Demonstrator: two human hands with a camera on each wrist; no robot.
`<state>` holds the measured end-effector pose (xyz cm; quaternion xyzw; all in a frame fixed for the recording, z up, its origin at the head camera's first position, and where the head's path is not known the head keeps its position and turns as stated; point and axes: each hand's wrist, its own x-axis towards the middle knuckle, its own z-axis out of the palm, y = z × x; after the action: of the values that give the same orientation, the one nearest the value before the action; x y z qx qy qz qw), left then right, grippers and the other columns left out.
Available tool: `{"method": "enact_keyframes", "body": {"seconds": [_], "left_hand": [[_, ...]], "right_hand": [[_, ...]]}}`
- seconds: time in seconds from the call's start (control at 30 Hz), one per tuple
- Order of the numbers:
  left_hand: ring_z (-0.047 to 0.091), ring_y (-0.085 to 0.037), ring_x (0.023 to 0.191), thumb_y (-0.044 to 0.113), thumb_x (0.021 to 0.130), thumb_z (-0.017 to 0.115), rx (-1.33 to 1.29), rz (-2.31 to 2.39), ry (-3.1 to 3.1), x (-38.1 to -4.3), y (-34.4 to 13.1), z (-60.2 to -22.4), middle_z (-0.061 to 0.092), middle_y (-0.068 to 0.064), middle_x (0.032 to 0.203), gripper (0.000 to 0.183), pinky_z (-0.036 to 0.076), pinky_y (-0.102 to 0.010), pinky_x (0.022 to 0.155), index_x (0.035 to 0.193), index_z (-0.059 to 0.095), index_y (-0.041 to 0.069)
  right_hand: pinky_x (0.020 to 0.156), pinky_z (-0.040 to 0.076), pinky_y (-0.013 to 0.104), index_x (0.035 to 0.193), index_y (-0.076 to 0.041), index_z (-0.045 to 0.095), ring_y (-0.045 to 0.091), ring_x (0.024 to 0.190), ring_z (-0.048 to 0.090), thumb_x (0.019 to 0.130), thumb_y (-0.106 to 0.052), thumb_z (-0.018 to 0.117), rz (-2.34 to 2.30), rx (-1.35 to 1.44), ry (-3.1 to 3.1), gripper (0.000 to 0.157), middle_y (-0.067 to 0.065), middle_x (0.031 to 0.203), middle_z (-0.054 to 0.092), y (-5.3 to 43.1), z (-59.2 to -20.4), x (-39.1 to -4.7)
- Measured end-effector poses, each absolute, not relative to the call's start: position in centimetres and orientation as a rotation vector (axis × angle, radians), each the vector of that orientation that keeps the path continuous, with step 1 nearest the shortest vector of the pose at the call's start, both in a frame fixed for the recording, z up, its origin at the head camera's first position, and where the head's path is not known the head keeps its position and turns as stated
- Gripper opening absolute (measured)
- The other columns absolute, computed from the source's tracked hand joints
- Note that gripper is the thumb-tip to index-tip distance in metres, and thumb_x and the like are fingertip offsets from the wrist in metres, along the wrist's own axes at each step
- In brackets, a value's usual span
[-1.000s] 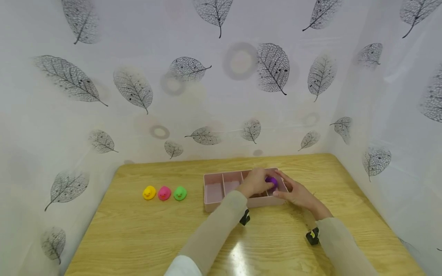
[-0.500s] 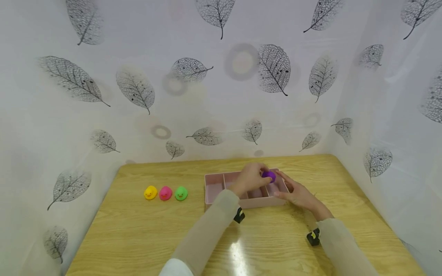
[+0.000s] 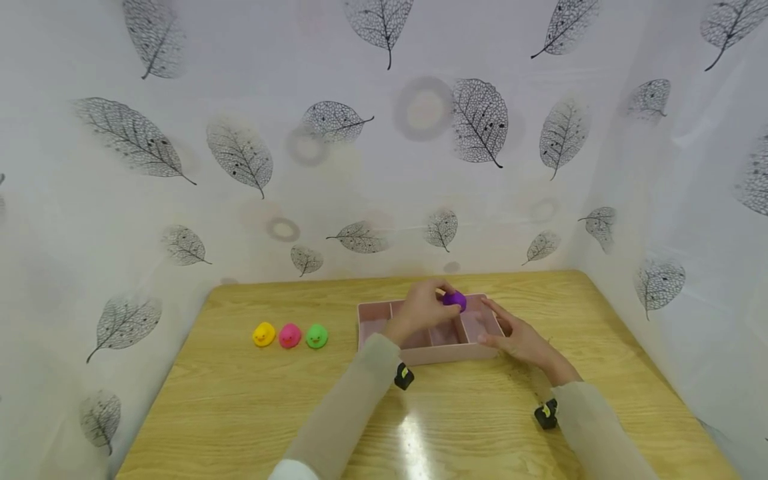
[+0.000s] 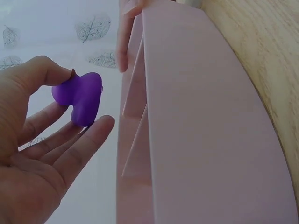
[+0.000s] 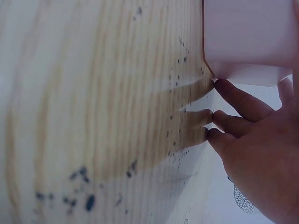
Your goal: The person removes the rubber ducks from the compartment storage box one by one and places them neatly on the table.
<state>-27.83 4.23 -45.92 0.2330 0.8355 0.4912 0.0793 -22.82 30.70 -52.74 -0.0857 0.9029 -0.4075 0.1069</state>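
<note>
A purple rubber duck (image 4: 83, 95) is pinched between the thumb and fingertips of the left hand (image 3: 420, 308). It is above the pink divided box (image 3: 414, 355), over its right half in the head view. The right hand (image 3: 521, 340) holds the right end of the box, thumb at the near corner and forefinger at the far one. In the right wrist view, several fingertips of that hand (image 5: 261, 144) touch the tabletop beside the box wall. The left forearm and hand cover part of the box's compartments.
Yellow (image 3: 264, 334), pink (image 3: 290, 336) and green (image 3: 317, 336) rubber ducks stand in a row on the wooden table (image 3: 240, 400), left of the box. A leaf-patterned curtain (image 3: 384, 167) rises behind the table and at both sides.
The left hand has lifted the purple duck from the rightmost compartment and moved it left and up. The right hand has stayed at the end of the box.
</note>
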Motion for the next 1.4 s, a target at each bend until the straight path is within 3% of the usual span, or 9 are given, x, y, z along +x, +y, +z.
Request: {"method": "enact_keyframes", "body": {"seconds": [0.33,0.6,0.93,1.1,1.4], "left_hand": [[0.073,-0.025,0.097,0.013,0.085,0.082,0.758,1.721,2.413,-28.2,1.8,-46.9,0.072,-0.014,0.118,0.029,0.063,-0.026,0.075,0.112,0.073,0.004],[0.074,-0.032,0.104,0.015,0.089,0.081,0.649,1.815,2.385,-28.0,-0.5,-46.6,0.072,-0.013,0.123,0.031,0.065,-0.032,0.081,0.119,0.075,0.009],[0.068,-0.032,0.111,0.017,0.093,0.077,0.566,1.905,2.432,-28.3,-4.2,-47.0,0.066,-0.012,0.129,0.028,0.064,-0.034,0.078,0.121,0.074,0.012],[0.070,-0.035,0.111,0.013,0.094,0.075,0.535,1.959,2.440,-28.3,-5.8,-46.9,0.066,-0.016,0.130,0.028,0.063,-0.035,0.081,0.121,0.074,0.007],[0.070,-0.036,0.112,0.002,0.093,0.073,0.513,2.095,2.409,-28.2,-9.0,-46.6,0.067,-0.024,0.128,0.030,0.062,-0.026,0.086,0.122,0.071,-0.004]], "right_hand": [[0.115,0.036,0.074,0.170,-0.035,0.015,0.058,0.146,0.039,0.100,-0.042,0.072,-1.248,-0.311,2.659,0.090,0.031,0.168,0.028,30.6,-52.9,-22.8],[0.117,0.034,0.075,0.170,-0.033,0.014,0.059,0.149,0.033,0.101,-0.037,0.071,-1.239,-0.340,2.673,0.090,0.027,0.173,0.019,30.6,-53.0,-22.7],[0.115,0.038,0.074,0.170,-0.036,0.014,0.057,0.149,0.036,0.101,-0.041,0.071,-1.224,-0.355,2.673,0.090,0.029,0.170,0.025,30.6,-52.8,-22.6],[0.116,0.036,0.073,0.170,-0.037,0.014,0.055,0.150,0.036,0.100,-0.043,0.071,-1.233,-0.340,2.664,0.090,0.025,0.172,0.022,30.6,-52.9,-22.7],[0.116,0.035,0.075,0.170,-0.037,0.015,0.057,0.150,0.033,0.101,-0.038,0.071,-1.244,-0.340,2.657,0.089,0.027,0.173,0.019,30.5,-52.5,-22.5]]}}
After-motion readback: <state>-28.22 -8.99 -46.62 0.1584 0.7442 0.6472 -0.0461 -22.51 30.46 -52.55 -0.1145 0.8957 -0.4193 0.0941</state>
